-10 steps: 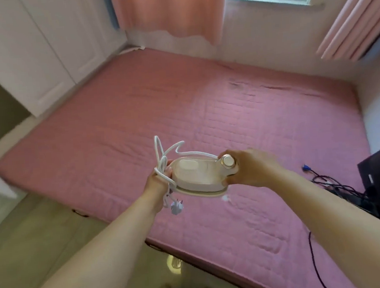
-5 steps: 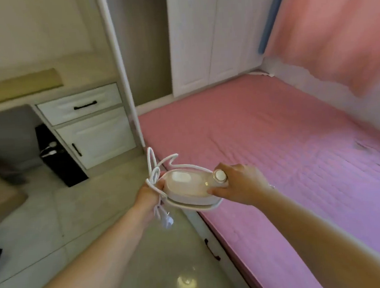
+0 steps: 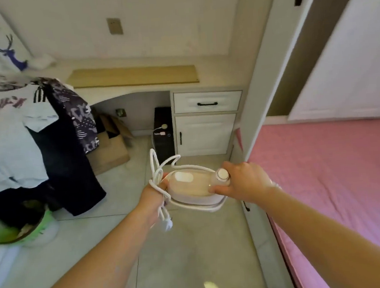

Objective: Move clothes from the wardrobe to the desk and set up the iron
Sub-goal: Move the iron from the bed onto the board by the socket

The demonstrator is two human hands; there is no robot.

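Note:
I hold a small cream and white iron (image 3: 191, 185) in mid-air over the floor with both hands. My right hand (image 3: 242, 179) grips its end with the round knob. My left hand (image 3: 153, 194) grips the other end together with the bundled white cord (image 3: 157, 167), whose plug (image 3: 167, 224) dangles below. A pile of clothes, a white printed T-shirt (image 3: 2, 137) and dark garments (image 3: 71, 163), lies on the left part of the desk and hangs over its edge. The desk top (image 3: 216, 83) runs along the far wall. White wardrobe doors (image 3: 347, 61) stand at the right.
A wooden board (image 3: 132, 78) lies on the desk. Under the desk are a cardboard box (image 3: 111, 148), a black computer tower (image 3: 164, 134) and a drawer unit (image 3: 207, 121). A green-lined bin (image 3: 19, 227) stands at the left. The pink bed (image 3: 340, 188) fills the right.
The view has swung left from the bed to the desk and its clothes. Both hands keep the same hold on the iron and cord.

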